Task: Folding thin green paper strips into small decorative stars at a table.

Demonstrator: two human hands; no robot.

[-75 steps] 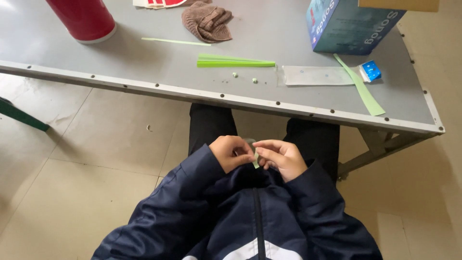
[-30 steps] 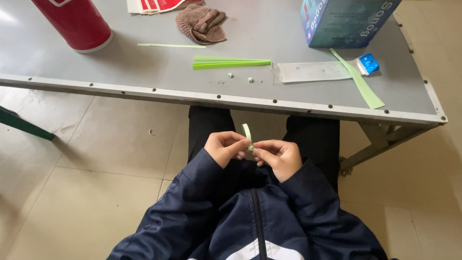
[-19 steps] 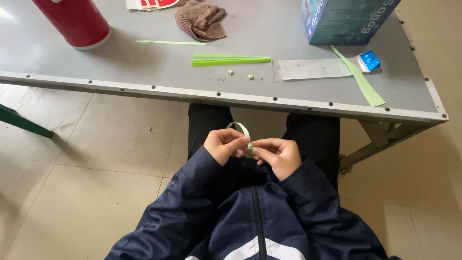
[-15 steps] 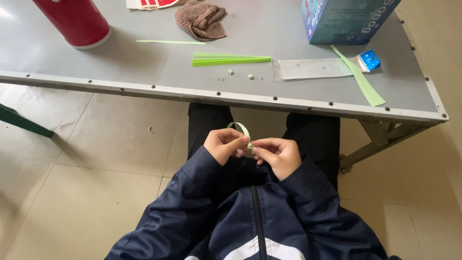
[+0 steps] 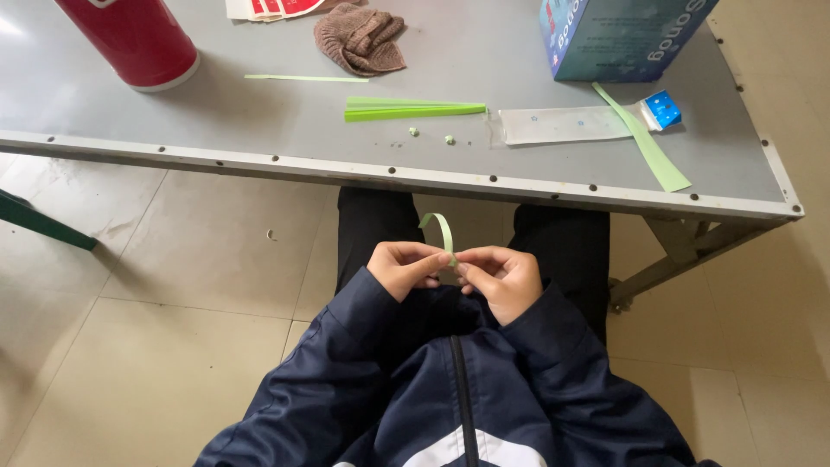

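Both my hands meet over my lap, below the grey table's near edge (image 5: pixel 406 171). My left hand (image 5: pixel 405 266) and my right hand (image 5: pixel 501 278) pinch a thin light-green paper strip (image 5: pixel 442 232) between their fingertips. The free end of the strip curls up and to the left above my fingers. On the table lie a stack of green strips (image 5: pixel 411 109), a single thin strip (image 5: pixel 304 79), a wider strip (image 5: pixel 644 142) at the right, and two tiny folded green pieces (image 5: pixel 430 136).
A red cylinder container (image 5: pixel 137 39) stands at the table's far left. A brown knitted cloth (image 5: pixel 361 38), a blue box (image 5: pixel 624 35), a clear flat packet (image 5: pixel 562 124) and a small blue item (image 5: pixel 664 109) lie on the table. Tiled floor lies below.
The strip stood short and straight between my fingers earlier; it now sticks out longer and curls over to the left. My hands have stayed together over my lap.
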